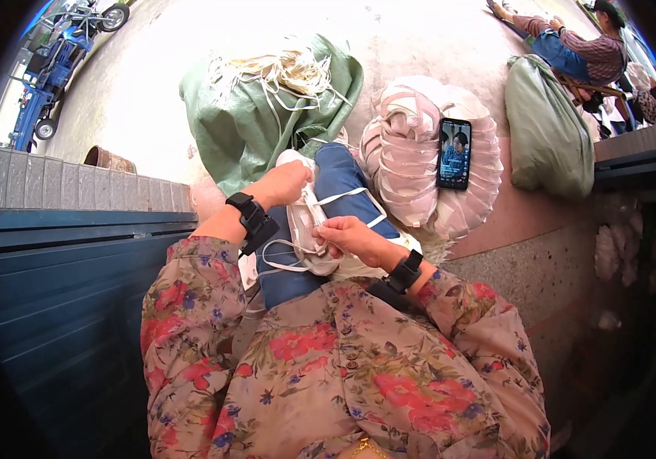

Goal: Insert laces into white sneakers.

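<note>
A pale pink shoe upper (313,218) lies lengthwise over my lap, on the blue trousers (341,177). My left hand (290,183) is closed at its far end, the fingers bent around what seems to be the upper and its lace. Lower down along the same piece, my right hand (351,237) pinches a white shoelace (284,249) between thumb and fingers. Loose lace loops hang to both sides across my legs. What lies under the left fingers is partly hidden.
Ahead stands a green woven sack (228,149) with a bundle of white laces (290,70) on top. Right of my knees, stacked pink uppers (408,153) carry a phone (454,153). Farther right are another sack (548,130) and a seated person (584,57). A blue panel (76,283) borders the left.
</note>
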The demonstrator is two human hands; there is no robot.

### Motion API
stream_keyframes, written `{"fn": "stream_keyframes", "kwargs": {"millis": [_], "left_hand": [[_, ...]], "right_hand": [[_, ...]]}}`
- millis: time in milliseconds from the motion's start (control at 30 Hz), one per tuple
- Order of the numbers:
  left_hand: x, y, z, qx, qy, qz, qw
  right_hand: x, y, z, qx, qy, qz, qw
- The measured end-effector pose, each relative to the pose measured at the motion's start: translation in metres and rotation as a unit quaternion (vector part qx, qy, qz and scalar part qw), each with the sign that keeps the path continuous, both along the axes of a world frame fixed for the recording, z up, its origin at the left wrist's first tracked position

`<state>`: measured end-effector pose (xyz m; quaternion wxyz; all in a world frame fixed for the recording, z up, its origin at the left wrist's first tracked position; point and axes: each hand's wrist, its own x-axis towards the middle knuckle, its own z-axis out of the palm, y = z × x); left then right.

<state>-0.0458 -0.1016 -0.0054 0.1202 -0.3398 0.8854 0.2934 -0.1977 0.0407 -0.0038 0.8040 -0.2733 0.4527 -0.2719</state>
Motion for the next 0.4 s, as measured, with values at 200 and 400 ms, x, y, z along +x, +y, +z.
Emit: {"fn": "stream_keyframes", "kwargs": {"millis": [200, 400], "left_hand": [[-0.014, 0.015, 0.008, -0.147, -0.058, -0.125, 0.98], [-0.015, 0.017, 0.003, -0.165, -0.073, -0.114, 0.977]], "right_hand": [[-0.001, 0.003, -0.004, 0.01, 0.005, -0.013, 1.0], [0.001, 0.003, -0.008, 0.004, -0.006, -0.012, 1.0]]}}
